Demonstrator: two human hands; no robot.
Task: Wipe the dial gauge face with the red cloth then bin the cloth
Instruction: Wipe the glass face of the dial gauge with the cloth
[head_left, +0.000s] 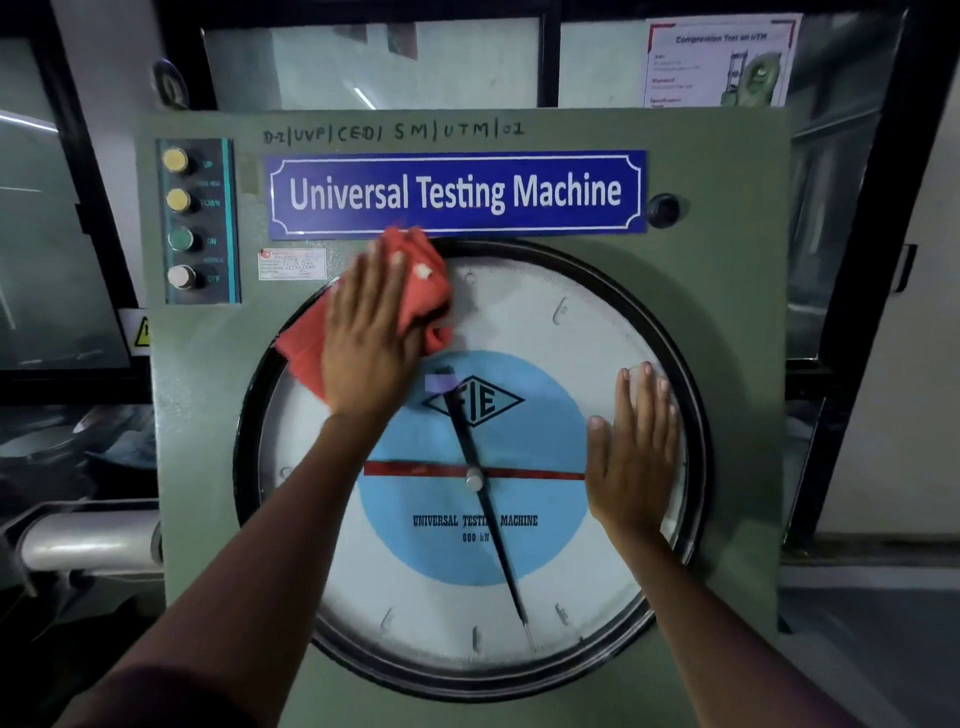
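Note:
A large round dial gauge face (530, 332) with a black rim, a blue centre disc, a black needle and a red needle fills the green machine panel. My left hand (371, 338) presses a crumpled red cloth (421, 275) flat against the upper left of the glass, near the rim. My right hand (636, 452) lies flat, fingers together, on the right side of the face and holds nothing. No bin is in view.
Above the dial is a blue "Universal Testing Machine" nameplate (457, 193). A strip of several push buttons (182, 221) sits at the panel's upper left, a black knob (663, 209) at the upper right. A metal cylinder (83, 540) juts out at the left.

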